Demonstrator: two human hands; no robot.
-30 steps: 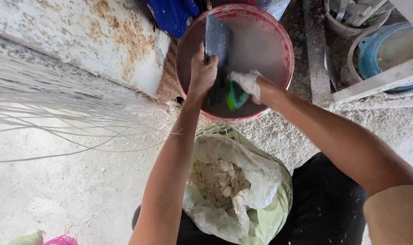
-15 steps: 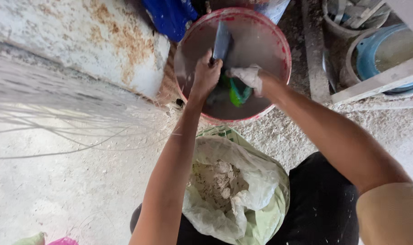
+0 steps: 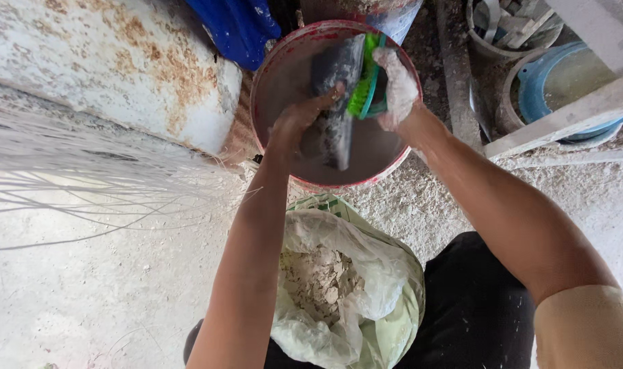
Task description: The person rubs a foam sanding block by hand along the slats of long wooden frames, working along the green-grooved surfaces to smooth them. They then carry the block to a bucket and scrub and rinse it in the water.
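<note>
A red bucket [image 3: 267,65] holding grey water stands on the ground ahead of me. Over it my left hand [image 3: 299,119] grips a flat metal trowel [image 3: 339,102], blade wet and grey, held tilted above the water. My right hand [image 3: 399,89], coated in white powder, holds a green scrubbing brush [image 3: 363,78] pressed against the trowel's upper right edge. Both forearms reach forward over an open sack.
An open plastic sack of whitish powder [image 3: 325,280] sits between my arms. A rusty white drum [image 3: 106,61] lies at the left, a blue container [image 3: 240,24] behind the bucket. Further buckets [image 3: 564,82] and a wooden plank [image 3: 564,116] are at the right. Thin white strands cross the left.
The trowel has tilted and turned over the bucket. My right hand with the brush has moved up from below the blade to its upper right edge.
</note>
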